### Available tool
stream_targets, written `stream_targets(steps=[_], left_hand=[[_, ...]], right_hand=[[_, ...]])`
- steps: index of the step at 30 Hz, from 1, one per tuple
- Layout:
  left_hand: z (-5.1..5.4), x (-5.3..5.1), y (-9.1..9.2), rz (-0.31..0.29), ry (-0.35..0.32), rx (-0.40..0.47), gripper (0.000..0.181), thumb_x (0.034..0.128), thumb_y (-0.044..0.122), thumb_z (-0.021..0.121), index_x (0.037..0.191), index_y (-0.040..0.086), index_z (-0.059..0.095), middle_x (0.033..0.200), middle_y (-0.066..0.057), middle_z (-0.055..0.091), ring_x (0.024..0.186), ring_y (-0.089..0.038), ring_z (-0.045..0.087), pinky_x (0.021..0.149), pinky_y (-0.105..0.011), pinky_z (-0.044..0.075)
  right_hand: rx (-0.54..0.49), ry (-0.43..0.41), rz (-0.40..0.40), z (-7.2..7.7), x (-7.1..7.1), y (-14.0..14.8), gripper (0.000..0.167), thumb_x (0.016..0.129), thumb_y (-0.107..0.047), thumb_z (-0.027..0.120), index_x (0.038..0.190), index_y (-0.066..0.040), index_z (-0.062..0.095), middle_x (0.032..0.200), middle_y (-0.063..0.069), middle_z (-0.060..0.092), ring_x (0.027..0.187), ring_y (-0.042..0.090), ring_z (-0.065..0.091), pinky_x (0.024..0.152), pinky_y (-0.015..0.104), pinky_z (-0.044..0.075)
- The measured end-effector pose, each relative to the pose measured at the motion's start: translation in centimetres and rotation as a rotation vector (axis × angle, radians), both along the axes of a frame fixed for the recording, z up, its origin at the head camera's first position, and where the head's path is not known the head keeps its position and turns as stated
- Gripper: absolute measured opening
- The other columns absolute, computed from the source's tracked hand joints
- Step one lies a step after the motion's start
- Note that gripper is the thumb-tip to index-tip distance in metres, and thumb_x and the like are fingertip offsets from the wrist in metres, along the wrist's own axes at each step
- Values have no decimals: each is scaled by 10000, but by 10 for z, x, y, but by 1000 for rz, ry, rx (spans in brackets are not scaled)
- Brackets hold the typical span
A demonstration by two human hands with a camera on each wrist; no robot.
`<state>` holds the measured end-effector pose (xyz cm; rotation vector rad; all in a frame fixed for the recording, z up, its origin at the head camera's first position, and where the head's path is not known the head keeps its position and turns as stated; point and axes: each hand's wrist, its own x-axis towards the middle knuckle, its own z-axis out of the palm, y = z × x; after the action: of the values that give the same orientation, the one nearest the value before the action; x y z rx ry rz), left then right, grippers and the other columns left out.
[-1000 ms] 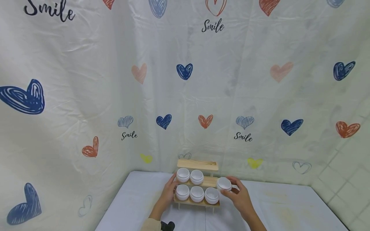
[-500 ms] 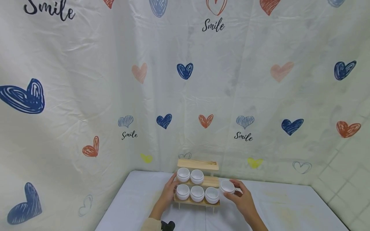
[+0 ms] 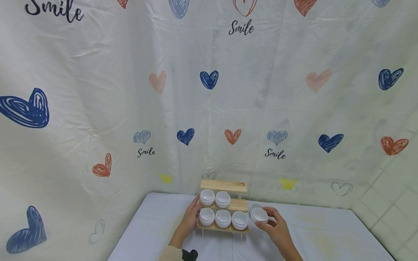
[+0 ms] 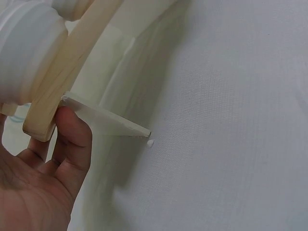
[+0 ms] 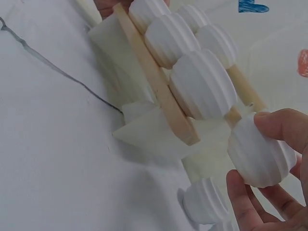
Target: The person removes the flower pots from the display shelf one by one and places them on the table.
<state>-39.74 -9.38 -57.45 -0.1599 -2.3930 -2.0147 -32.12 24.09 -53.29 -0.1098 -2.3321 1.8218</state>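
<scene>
Right fingers (image 5: 239, 195) pinch ribbed, rounded white cup (image 5: 260, 154), perhaps ceramic.

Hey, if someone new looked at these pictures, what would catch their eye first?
Probably the heart-printed backdrop, which fills most of the head view. Next, at bottom centre, the three-tier wooden stand with five white cups on its lower two tiers. Just right of it, the right hand holds another white cup.
</scene>
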Motion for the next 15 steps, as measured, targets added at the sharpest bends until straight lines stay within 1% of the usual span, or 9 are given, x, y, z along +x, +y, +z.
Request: stream_targets(steps=[7, 11, 15], left_hand=[[0, -2, -1, -9, -3, 8, 627, 1032, 390, 477, 1613, 204, 331, 1102, -95, 604, 935, -188, 505, 796, -330, 407], [0, -3, -2, -13, 4, 3, 631, 1034, 376, 475, 1614, 180, 323, 1087, -91, 607, 941, -186, 511, 805, -329, 410], [0, -3, -2, -15, -1, 6, 632, 1037, 379, 472, 1617, 182, 315, 1084, -91, 609, 937, -190, 510, 795, -330, 412]], right_hand=[[16, -21, -1, -7, 0, 4, 694, 798, -156, 871, 1400, -61, 539, 1339, 161, 534, 987, 119, 651, 775, 220, 542], [31, -33, -6, -12, -2, 6, 714, 793, -146, 872, 1410, -45, 527, 1320, 173, 532, 982, 146, 641, 766, 234, 539], [32, -55, -15, -15, -2, 6, 732, 787, -141, 875, 1418, -41, 518, 1309, 177, 539, 976, 170, 633, 758, 251, 534]])
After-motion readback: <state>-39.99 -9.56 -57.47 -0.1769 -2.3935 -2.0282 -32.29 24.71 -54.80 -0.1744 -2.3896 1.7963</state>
